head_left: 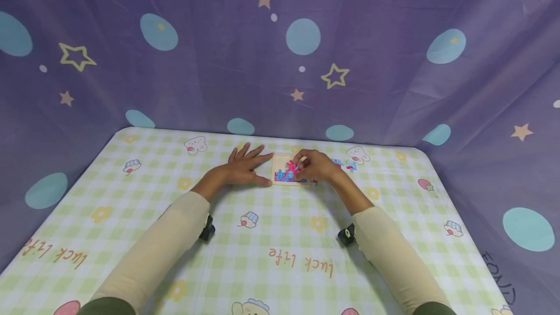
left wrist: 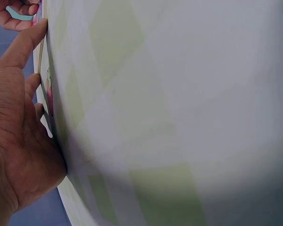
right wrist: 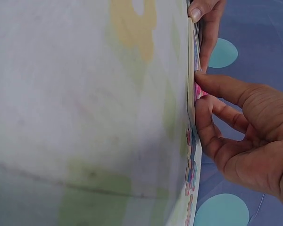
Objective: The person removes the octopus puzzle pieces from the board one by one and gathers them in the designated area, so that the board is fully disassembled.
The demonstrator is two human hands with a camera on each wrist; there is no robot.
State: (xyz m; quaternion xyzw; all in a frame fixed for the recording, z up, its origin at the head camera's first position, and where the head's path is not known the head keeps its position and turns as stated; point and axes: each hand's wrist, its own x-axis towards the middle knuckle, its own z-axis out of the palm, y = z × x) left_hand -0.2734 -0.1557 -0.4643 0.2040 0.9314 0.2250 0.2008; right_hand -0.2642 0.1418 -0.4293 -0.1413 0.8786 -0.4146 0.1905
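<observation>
A small wooden puzzle tray (head_left: 280, 162) lies near the far side of the table, its lower part filled with blue and purple jigsaw pieces (head_left: 283, 176). My left hand (head_left: 242, 170) is spread flat at the tray's left side, thumb and index fingertips right at its corners. In the left wrist view, that hand (left wrist: 26, 127) rests low against the cloth with its fingers extended. Over the tray, my right hand (head_left: 318, 165) pinches a pink jigsaw piece (head_left: 290, 166); the fingers partly hide it. The right wrist view shows the curled fingers (right wrist: 212, 136) close at the tray's edge.
Several loose blue and pink jigsaw pieces (head_left: 351, 166) lie to the right of the tray, partly behind my right hand. A green checked cloth (head_left: 280, 222) covers the table. Behind the far table edge hangs a purple curtain (head_left: 245, 77) printed with stars and dots.
</observation>
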